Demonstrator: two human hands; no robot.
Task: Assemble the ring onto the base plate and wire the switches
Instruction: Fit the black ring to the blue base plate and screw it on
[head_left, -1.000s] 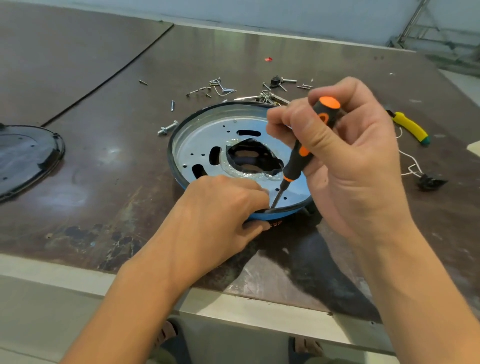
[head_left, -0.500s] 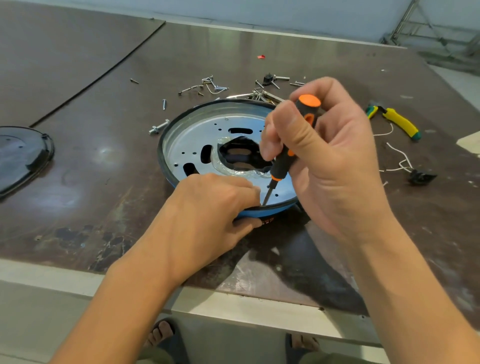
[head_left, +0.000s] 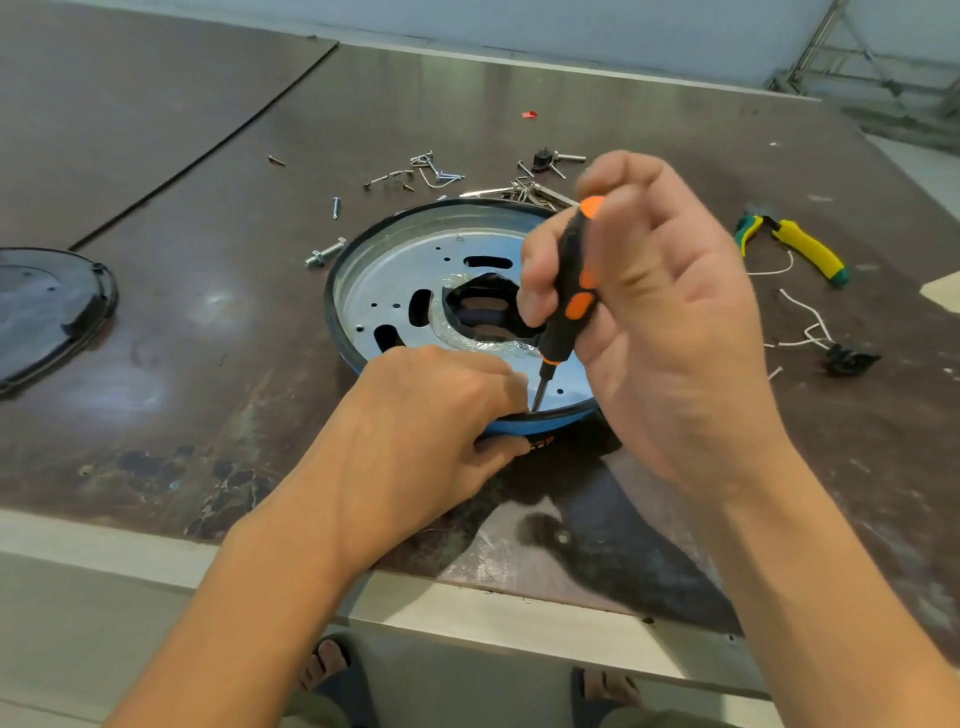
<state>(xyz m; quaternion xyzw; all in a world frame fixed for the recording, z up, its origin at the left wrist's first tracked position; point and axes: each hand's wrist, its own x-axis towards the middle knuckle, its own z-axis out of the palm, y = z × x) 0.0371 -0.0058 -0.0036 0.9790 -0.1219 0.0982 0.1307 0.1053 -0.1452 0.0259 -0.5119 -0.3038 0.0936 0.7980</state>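
Base plate (head_left: 395, 291) sits on the counter (head_left: 208, 374) straight ahead, ring (head_left: 550, 423) round its rim. Left hand (head_left: 431, 415) grips the ring's near edge, fingers curled over the top, thumb under. Right hand (head_left: 670, 322) curls its fingers round the screwdriver (head_left: 571, 280). Screwdriver axis is tilted: cap up and away, tip down at the near rim, just beside the left fingertips. Screw is hidden. Left hand is nearer and likely steadies while the right turns.

Dark brown counter (head_left: 208, 364), scuffed, pale edge at near side. Centre: round metal base plate (head_left: 395, 280). Far left: black cover (head_left: 47, 312). Behind plate: loose screws (head_left: 436, 174); bolt (head_left: 324, 253) just beside its rim. Right: yellow-green pliers (head_left: 800, 249), white wire (head_left: 810, 317) w/ black switch (head_left: 849, 358). Red scrap (head_left: 529, 115) far back.
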